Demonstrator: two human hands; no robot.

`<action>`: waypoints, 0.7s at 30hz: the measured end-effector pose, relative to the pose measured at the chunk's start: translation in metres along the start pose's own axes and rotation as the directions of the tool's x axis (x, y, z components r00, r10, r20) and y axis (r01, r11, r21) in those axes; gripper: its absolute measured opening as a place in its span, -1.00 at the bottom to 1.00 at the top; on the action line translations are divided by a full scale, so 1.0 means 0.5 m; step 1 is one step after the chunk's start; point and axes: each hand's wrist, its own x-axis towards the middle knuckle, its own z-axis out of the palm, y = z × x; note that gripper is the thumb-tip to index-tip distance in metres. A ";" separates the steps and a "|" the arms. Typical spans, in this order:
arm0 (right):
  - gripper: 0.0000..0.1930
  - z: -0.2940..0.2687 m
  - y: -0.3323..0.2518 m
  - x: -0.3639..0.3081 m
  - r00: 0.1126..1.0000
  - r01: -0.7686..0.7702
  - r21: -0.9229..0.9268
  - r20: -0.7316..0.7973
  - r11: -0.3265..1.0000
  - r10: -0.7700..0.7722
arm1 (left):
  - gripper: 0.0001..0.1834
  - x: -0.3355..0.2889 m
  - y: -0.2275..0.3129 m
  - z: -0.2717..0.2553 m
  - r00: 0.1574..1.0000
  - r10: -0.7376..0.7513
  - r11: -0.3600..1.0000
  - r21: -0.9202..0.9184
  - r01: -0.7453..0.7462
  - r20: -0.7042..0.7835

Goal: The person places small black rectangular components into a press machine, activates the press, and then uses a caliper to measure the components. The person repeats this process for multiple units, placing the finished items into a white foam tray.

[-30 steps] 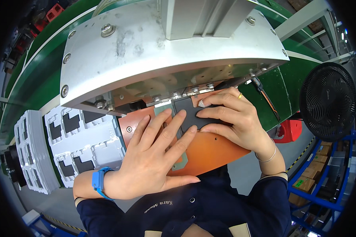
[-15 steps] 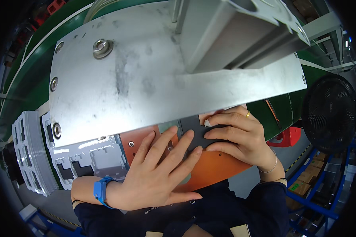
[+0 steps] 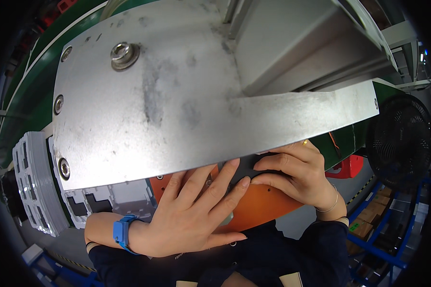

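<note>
My left hand (image 3: 189,217) lies palm down with its fingers spread over an orange fixture plate (image 3: 261,203). Its fingertips reach the edge of a dark grey flat piece (image 3: 244,167) on that plate. Across from it, my right hand (image 3: 299,173) has its fingers bent and drawn together at the right side of the grey piece. The upper fingertips go under the edge of a large metal plate (image 3: 177,115), so what they pinch is hidden. That metal plate overhangs the fixture and covers its far part.
A thick metal upright (image 3: 311,52) stands on the metal plate. At left are a grey plastic tray (image 3: 129,196) and a stack of similar trays (image 3: 36,184). A black fan (image 3: 400,138) and a red object (image 3: 349,166) are at right, with a blue rack (image 3: 388,225) below.
The metal plate's edge now covers more of the fixture and my upper right fingertips. A whitish scrap at my right fingertips is out of sight. Both hands have barely moved.
</note>
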 end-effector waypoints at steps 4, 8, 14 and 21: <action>-0.76 0.003 -0.002 -0.001 1.000 0.006 -0.013 -0.020 1.000 -0.007 | -0.08 0.003 0.001 -0.003 1.000 0.009 1.000 0.016 -0.009 -0.030; -0.77 0.004 -0.001 0.000 1.000 0.005 -0.002 -0.021 1.000 -0.005 | -0.16 0.000 0.000 -0.005 0.987 0.108 0.992 0.075 -0.100 -0.115; -0.77 0.003 0.001 0.001 1.000 0.015 0.005 -0.015 1.000 -0.015 | -0.23 -0.007 -0.003 0.000 0.968 0.124 0.991 0.079 -0.110 -0.220; -0.76 0.003 0.004 0.003 1.000 0.018 0.027 -0.024 0.999 -0.017 | -0.14 0.010 -0.010 -0.004 0.992 0.072 0.997 0.014 -0.071 -0.099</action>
